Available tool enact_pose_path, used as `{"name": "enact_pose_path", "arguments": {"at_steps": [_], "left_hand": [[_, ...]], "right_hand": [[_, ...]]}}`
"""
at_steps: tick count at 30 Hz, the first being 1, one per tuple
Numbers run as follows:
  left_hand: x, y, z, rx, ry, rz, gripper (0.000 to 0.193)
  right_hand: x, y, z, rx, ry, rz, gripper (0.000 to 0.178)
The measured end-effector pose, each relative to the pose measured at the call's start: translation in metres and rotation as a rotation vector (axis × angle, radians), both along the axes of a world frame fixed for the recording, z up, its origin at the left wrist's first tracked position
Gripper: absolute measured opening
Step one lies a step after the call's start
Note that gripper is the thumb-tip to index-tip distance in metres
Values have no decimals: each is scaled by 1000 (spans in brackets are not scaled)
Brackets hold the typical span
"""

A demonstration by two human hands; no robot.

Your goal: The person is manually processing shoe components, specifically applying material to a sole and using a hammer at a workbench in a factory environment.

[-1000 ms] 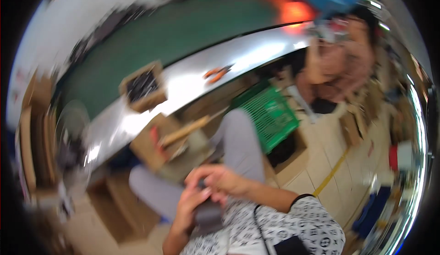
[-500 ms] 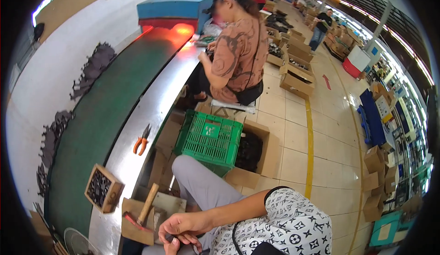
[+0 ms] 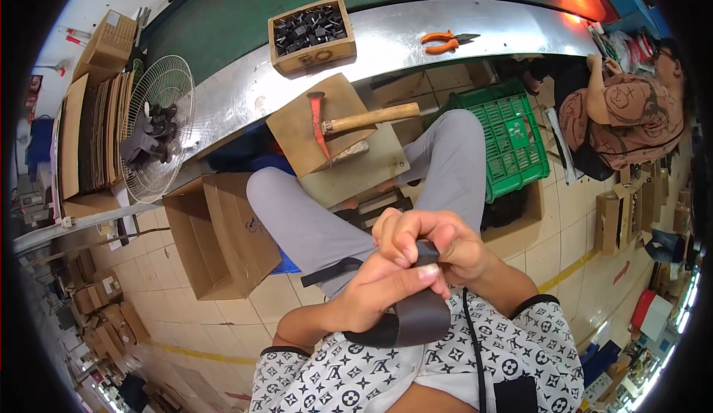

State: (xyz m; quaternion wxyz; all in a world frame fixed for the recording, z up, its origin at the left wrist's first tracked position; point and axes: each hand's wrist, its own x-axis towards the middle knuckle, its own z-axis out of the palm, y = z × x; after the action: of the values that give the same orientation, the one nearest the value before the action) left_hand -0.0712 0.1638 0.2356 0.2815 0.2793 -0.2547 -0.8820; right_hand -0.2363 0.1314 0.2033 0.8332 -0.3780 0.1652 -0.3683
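Note:
In front of my chest, both hands are closed on one dark brown, leather-like strap, its lower part curving down in a loop. My left hand grips it from the left, thumb pressed along the front. Close against it, my right hand pinches the strap's upper end with bent fingers. What lies between the fingertips is hidden. Beyond my knees, a hammer with a red head and wooden handle rests on a brown board above a pale block.
On the metal bench edge are a wooden box of small black pieces and orange-handled pliers. A round wire guard holding dark pieces stands left. Cardboard boxes and a green crate flank my legs. A co-worker sits right.
My view has swung left and down, toward my lap and the bench in front. The hands, low at the frame edge before, now show fully with the strap between them.

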Motion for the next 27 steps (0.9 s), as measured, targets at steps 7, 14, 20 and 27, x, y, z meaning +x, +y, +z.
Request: {"name": "enact_pose_path", "arguments": {"at_steps": [7,14,20,27], "left_hand": [[8,-4,11,-71,109,-98,26],[4,-17,6,52,196,8,30],[4,-14,7,100,172,76,34],[8,-7,6,157,176,49,35]], "right_hand": [[-3,0,10,-144,-19,15,57],[4,-5,0,53,24,-19,61],[6,-12,-9,98,-36,15,64],[2,-14,-9,55,41,15,66]]}}
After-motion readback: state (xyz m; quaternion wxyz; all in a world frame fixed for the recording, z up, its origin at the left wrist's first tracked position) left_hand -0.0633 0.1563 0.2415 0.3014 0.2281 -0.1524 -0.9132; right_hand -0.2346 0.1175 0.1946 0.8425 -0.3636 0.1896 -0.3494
